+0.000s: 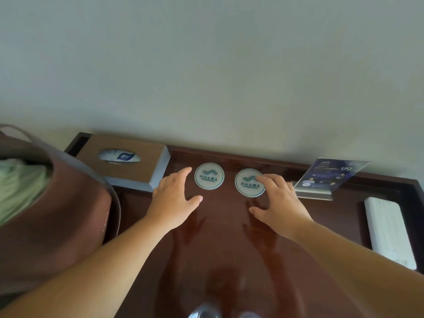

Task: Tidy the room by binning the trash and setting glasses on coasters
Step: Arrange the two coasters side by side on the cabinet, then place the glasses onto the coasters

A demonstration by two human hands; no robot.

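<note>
- At the very bottom edge, two shiny glass tops [204,312] are peeking in, mostly cut off and blurry.
- Both bare arms are reaching out over the dark, shiny table [229,249], which is showing their reflections.
- The left hand [173,198] is lying flat with fingers spread apart, holding nothing. Its fingertips are sitting just beside the left coaster [209,176], and it is hard to tell if they are touching it.
- The right hand [278,203] is also spread open, and its fingertips are resting on the edge of the right coaster [249,182], hiding a little of it.
- The two coasters are lying flat, side by side but apart. They are round and white, with a green ring, green waves and small writing.
- Farther back, a brown tissue box [128,162] is sitting on the left and a clear sign stand [325,177] on the right.
- A brown bin [57,214] at the left is partly cut off, with something pale green inside.
</note>
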